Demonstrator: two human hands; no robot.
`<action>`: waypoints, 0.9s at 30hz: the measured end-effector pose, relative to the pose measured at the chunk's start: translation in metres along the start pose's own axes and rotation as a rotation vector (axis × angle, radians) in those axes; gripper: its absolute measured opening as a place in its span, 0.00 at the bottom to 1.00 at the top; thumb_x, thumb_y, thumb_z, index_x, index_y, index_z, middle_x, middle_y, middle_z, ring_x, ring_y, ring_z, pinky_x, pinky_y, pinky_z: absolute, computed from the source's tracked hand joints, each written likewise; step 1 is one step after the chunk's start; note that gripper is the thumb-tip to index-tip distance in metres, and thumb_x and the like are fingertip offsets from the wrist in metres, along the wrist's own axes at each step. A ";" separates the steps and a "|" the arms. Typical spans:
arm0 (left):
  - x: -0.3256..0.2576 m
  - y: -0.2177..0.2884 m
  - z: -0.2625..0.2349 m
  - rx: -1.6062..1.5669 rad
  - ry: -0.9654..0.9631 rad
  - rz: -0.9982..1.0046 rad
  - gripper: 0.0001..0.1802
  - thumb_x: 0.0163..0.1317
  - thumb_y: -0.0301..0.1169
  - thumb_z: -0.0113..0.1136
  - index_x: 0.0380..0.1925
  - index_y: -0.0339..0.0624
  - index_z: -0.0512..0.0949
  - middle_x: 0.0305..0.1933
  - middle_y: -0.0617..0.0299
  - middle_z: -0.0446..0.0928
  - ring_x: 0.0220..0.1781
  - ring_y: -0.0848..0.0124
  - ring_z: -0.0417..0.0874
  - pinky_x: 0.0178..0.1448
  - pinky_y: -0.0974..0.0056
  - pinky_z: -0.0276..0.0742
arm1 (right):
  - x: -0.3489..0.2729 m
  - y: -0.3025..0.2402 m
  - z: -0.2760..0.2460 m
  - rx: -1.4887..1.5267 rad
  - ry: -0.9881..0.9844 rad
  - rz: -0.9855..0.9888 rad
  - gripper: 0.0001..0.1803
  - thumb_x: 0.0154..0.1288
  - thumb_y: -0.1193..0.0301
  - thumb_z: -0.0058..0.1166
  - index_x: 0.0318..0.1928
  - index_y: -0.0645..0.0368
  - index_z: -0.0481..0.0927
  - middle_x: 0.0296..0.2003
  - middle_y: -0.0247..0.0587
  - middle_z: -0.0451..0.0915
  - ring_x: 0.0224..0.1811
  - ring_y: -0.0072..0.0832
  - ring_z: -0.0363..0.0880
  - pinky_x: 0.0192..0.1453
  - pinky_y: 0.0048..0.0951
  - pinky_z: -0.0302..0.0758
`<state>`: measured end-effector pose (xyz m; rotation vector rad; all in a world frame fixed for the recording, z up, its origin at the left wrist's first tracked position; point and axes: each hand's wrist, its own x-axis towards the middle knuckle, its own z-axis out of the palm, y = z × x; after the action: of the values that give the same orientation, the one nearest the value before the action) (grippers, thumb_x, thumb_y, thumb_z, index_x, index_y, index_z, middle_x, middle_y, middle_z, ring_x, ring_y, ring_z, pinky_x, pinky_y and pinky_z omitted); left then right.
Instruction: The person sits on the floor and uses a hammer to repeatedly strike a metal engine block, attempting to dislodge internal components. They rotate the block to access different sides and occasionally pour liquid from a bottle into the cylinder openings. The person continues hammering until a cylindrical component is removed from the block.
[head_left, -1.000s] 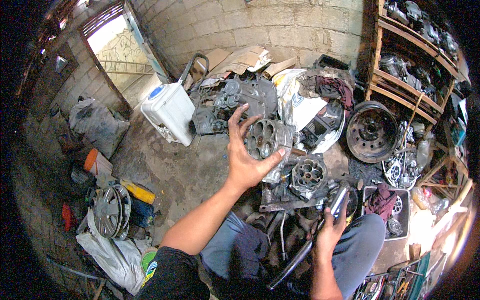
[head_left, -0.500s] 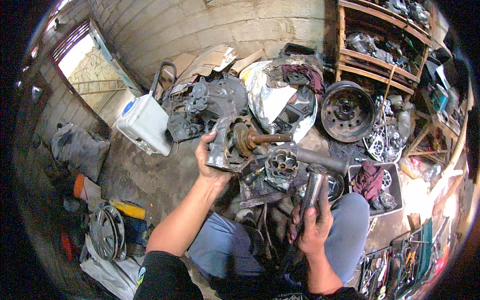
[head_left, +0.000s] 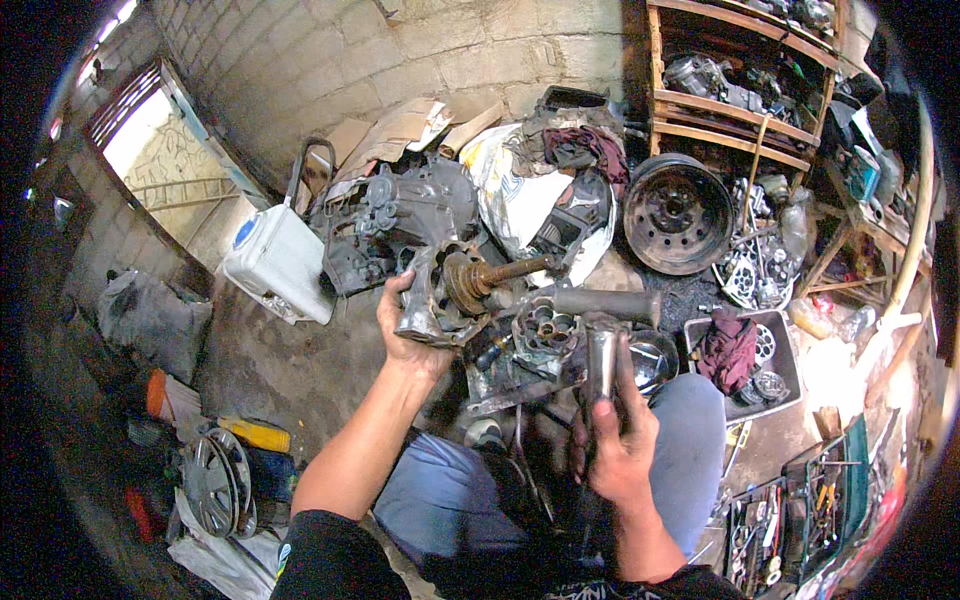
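My left hand [head_left: 412,345] grips a grey cast-metal housing [head_left: 420,300] by its left side and underside. Out of its open face, to the right, juts a rusty shaft [head_left: 515,270] with a thick round collar. In my right hand [head_left: 622,450], a shiny steel tool [head_left: 603,365] with a thick shaft and a broader top end stands nearly upright; its kind is unclear. Its lower part is dark and partly hidden by my fingers. Between the hands, a round metal block [head_left: 550,330] with a ring of several bores lies beside a dark metal cylinder [head_left: 610,304].
Greasy castings [head_left: 400,205] and a white sack [head_left: 525,210] lie ahead. Farther right are a wheel rim [head_left: 678,214] and wooden shelves [head_left: 735,105]. A grey tray [head_left: 795,385] holds a maroon rag. Tools fill an opened box [head_left: 790,510] at lower right. A white container [head_left: 280,262] stands left.
The whole view has shifted a little, so most things sit further left. Both hands keep their holds; the steel tool now stands more upright.
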<state>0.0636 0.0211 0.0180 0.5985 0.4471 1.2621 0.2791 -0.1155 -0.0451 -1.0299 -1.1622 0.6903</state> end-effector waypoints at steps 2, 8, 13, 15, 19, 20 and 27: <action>0.001 0.004 -0.005 -0.005 -0.019 -0.026 0.36 0.59 0.49 0.55 0.64 0.42 0.71 0.63 0.50 0.77 0.61 0.52 0.81 0.60 0.37 0.79 | -0.001 -0.011 -0.004 0.125 0.092 0.041 0.36 0.79 0.56 0.47 0.78 0.59 0.54 0.25 0.34 0.75 0.14 0.19 0.66 0.16 0.24 0.65; 0.001 -0.001 -0.007 0.029 0.043 -0.036 0.36 0.59 0.49 0.55 0.64 0.41 0.71 0.62 0.50 0.77 0.60 0.52 0.81 0.60 0.38 0.79 | 0.000 -0.034 -0.003 0.214 0.185 0.332 0.37 0.78 0.57 0.49 0.78 0.58 0.55 0.28 0.32 0.78 0.20 0.17 0.69 0.23 0.22 0.69; 0.002 0.004 -0.012 -0.003 -0.007 -0.037 0.35 0.60 0.48 0.56 0.63 0.38 0.71 0.61 0.48 0.78 0.60 0.53 0.81 0.62 0.43 0.80 | 0.008 -0.035 -0.012 0.130 0.032 0.316 0.33 0.79 0.61 0.47 0.78 0.52 0.56 0.25 0.30 0.76 0.20 0.14 0.67 0.23 0.21 0.69; 0.002 0.006 -0.014 0.007 0.001 -0.006 0.34 0.60 0.47 0.56 0.63 0.37 0.72 0.60 0.49 0.79 0.60 0.53 0.81 0.62 0.43 0.80 | 0.010 -0.038 -0.015 0.240 0.135 0.229 0.33 0.82 0.60 0.40 0.80 0.48 0.47 0.17 0.32 0.65 0.09 0.21 0.62 0.07 0.27 0.61; 0.005 0.003 -0.013 0.099 0.079 0.031 0.36 0.58 0.50 0.56 0.65 0.45 0.72 0.62 0.51 0.77 0.59 0.51 0.81 0.61 0.46 0.81 | 0.008 -0.035 -0.006 0.332 0.295 0.245 0.35 0.81 0.57 0.41 0.80 0.48 0.44 0.18 0.31 0.66 0.09 0.21 0.61 0.09 0.26 0.62; 0.002 -0.001 -0.006 0.064 0.047 0.016 0.32 0.61 0.41 0.55 0.64 0.36 0.71 0.59 0.49 0.80 0.57 0.57 0.83 0.65 0.53 0.78 | 0.012 -0.015 -0.006 0.080 0.136 0.100 0.35 0.81 0.58 0.43 0.80 0.49 0.48 0.19 0.31 0.67 0.09 0.20 0.61 0.10 0.25 0.62; 0.002 -0.006 -0.002 0.012 0.103 -0.064 0.31 0.60 0.37 0.56 0.63 0.35 0.71 0.59 0.48 0.79 0.59 0.57 0.82 0.68 0.52 0.76 | 0.010 -0.041 -0.017 0.259 0.180 0.238 0.38 0.78 0.53 0.47 0.79 0.54 0.52 0.21 0.31 0.70 0.13 0.17 0.63 0.12 0.24 0.62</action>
<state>0.0672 0.0219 0.0121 0.5273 0.5560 1.2334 0.2955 -0.1278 -0.0046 -0.9952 -0.7784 0.8905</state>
